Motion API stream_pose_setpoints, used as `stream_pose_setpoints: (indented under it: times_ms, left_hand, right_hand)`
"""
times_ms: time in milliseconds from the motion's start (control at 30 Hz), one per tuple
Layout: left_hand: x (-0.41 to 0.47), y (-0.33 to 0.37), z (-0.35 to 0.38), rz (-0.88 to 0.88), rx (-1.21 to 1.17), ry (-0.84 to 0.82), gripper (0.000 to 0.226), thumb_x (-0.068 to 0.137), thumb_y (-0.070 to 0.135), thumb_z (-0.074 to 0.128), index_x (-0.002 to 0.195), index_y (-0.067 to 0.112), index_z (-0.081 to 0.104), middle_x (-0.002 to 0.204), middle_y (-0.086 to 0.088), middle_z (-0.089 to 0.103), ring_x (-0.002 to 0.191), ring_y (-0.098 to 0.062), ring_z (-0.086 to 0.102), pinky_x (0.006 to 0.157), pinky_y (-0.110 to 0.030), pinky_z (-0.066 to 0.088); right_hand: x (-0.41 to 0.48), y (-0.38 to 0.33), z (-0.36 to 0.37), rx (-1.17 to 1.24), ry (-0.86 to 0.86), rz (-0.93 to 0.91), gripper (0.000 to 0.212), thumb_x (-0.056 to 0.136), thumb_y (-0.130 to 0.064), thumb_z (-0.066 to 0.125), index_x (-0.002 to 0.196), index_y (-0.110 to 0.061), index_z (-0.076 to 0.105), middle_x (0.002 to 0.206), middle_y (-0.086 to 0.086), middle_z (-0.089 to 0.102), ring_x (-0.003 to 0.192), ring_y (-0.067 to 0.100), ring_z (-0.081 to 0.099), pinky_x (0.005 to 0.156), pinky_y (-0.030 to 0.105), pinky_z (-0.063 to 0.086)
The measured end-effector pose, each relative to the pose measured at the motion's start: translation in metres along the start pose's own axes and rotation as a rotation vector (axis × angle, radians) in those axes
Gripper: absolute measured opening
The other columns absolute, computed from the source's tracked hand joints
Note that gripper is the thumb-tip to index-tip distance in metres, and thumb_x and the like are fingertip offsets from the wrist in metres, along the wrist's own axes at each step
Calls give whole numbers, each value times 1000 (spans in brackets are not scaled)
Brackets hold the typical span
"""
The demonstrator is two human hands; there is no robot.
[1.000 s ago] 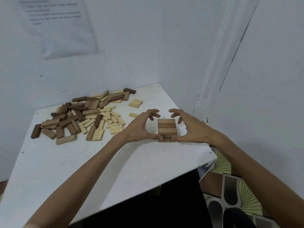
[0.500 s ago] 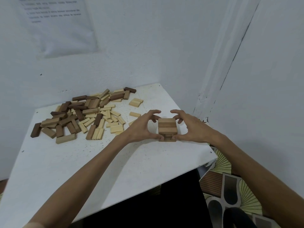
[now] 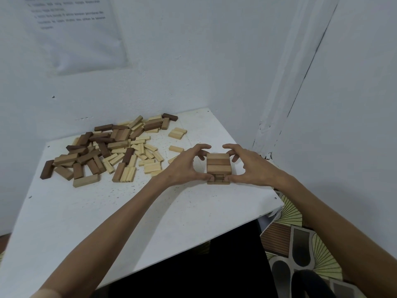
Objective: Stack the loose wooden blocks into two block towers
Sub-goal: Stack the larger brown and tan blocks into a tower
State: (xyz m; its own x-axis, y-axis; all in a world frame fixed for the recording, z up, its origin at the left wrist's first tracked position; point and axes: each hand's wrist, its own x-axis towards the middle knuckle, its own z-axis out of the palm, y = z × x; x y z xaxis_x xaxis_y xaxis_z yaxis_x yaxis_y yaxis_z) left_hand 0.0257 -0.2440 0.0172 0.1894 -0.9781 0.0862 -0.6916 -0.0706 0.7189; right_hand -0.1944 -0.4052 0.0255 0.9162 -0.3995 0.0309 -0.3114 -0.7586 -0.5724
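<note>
A short block tower (image 3: 218, 166) of brown wooden blocks stands near the right edge of the white table (image 3: 90, 211). My left hand (image 3: 184, 166) holds its left side, thumb on the lower layer and fingers curled over the far top corner. My right hand (image 3: 249, 165) mirrors this on the right side, thumb against the lower layer. A heap of loose blocks (image 3: 103, 149), dark brown, mid brown and pale, lies at the table's far left.
A few pale blocks (image 3: 177, 133) lie apart between the heap and the tower. White walls meet in a corner just behind the tower. A printed sheet (image 3: 73, 29) hangs on the left wall. Patterned floor (image 3: 300, 250) shows past the table's right edge.
Both hands stay around the tower with only slight shifts of the fingers. The tower and the heap have not visibly moved.
</note>
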Motion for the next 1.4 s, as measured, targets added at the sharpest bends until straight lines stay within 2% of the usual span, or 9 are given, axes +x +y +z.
stream_pose_setpoints:
  times_ms: [200, 633, 733, 833, 900, 1000, 1133, 1233, 1400]
  left_hand:
    - [1, -2, 1, 4, 9, 5, 90, 70, 46, 92, 145, 35, 43, 124, 17, 62, 114, 0, 56, 92, -27, 44]
    - [0, -1, 1, 4, 23, 10, 89, 72, 43, 92, 146, 32, 43, 124, 21, 61, 113, 1, 56, 92, -31, 47]
    - [-1, 0, -1, 13, 16, -4, 95, 68, 51, 91, 147, 34, 40, 131, 20, 60, 120, 1, 55, 96, -32, 46]
    - [-4, 2, -4, 29, 15, -14, 105, 63, 64, 87, 150, 36, 36, 144, 24, 54, 130, 2, 50, 102, -32, 43]
    - [-6, 3, -9, 26, 25, 2, 99, 66, 67, 85, 149, 37, 38, 145, 27, 50, 132, 3, 48, 104, -32, 42]
    - [-6, 2, -20, 20, 70, 26, 75, 80, 64, 77, 143, 36, 49, 142, 25, 54, 128, 3, 52, 105, -32, 45]
    - [-7, -3, -40, 3, 157, 103, 45, 93, 43, 72, 133, 27, 61, 131, 17, 63, 116, -3, 59, 97, -36, 51]
    - [-10, -13, -57, -44, 197, 155, 39, 95, 37, 71, 130, 24, 63, 130, 11, 65, 115, -9, 60, 96, -38, 51]
    - [-17, -31, -86, -132, 218, 194, 39, 94, 38, 71, 129, 22, 63, 129, 15, 64, 114, -8, 59, 91, -33, 51]
  right_hand:
    - [0, -1, 0, -6, 6, -3, 92, 80, -49, 83, 153, -41, 28, 131, -23, 52, 112, -6, 50, 81, 15, 39]
    - [-2, -4, -1, 1, -3, 14, 92, 80, -50, 83, 153, -40, 29, 131, -23, 52, 111, -6, 51, 81, 18, 40]
    - [-3, -6, -2, 15, -17, 21, 95, 77, -56, 82, 154, -42, 27, 134, -25, 50, 115, -4, 50, 86, 22, 42]
    - [-6, -11, -5, 42, -7, 33, 102, 71, -74, 78, 154, -47, 25, 144, -28, 46, 129, -4, 46, 100, 29, 44]
    - [-6, -18, -8, 15, 24, 32, 96, 77, -77, 72, 155, -45, 27, 150, -29, 43, 137, -3, 41, 109, 31, 41]
    - [-2, -31, -17, -26, 61, 7, 79, 89, -74, 58, 156, -37, 35, 155, -24, 43, 143, 2, 39, 114, 34, 38]
    - [14, -55, -22, -62, 44, -31, 66, 95, -57, 64, 153, -32, 44, 155, -16, 47, 142, 8, 43, 113, 32, 39]
    - [34, -72, -17, -106, 30, -41, 62, 95, -53, 64, 151, -33, 46, 155, -15, 47, 143, 9, 42, 112, 35, 40]
    - [73, -98, -4, -173, 18, -112, 57, 100, -49, 61, 150, -27, 47, 155, -9, 48, 141, 14, 43, 101, 26, 35]
